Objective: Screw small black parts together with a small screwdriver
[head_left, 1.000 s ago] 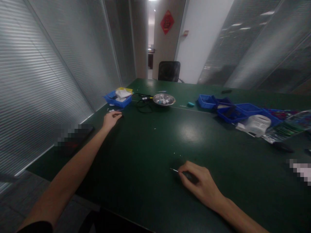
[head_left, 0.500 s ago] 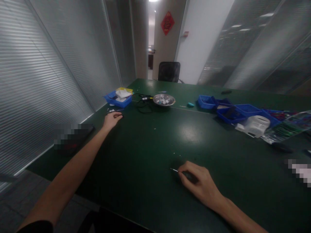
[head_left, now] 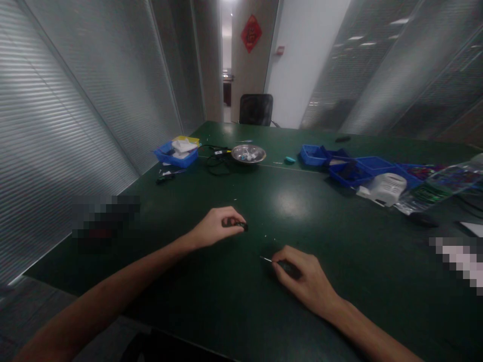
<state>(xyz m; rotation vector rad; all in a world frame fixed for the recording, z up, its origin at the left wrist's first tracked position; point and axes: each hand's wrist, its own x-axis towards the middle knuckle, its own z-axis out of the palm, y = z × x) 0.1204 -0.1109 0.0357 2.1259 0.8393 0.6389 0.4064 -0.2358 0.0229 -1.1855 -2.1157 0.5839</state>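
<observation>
Over the middle of the green table, my left hand [head_left: 217, 226] is closed round a small black object [head_left: 241, 225]; its exact kind is too dark to make out. To the right and nearer to me, my right hand [head_left: 304, 276] grips a screwdriver [head_left: 289, 268], its dark handle inside my fingers and its thin metal shaft pointing left. A gap of table lies between the two hands. A few tiny pale bits [head_left: 265, 236] lie on the surface just beyond the screwdriver tip.
A metal dish [head_left: 248, 154] with small white and blue pieces stands at the back. Blue trays [head_left: 179, 160] sit at left, beside a black item [head_left: 165, 178]. More blue bins [head_left: 350, 175], a white plastic part [head_left: 388, 188] and a clear bag [head_left: 433, 193] are at right.
My left hand has come from the far left near the tray to the middle, bringing the small black object. My right hand stays nearly in place with the screwdriver. The view has shifted slightly.
</observation>
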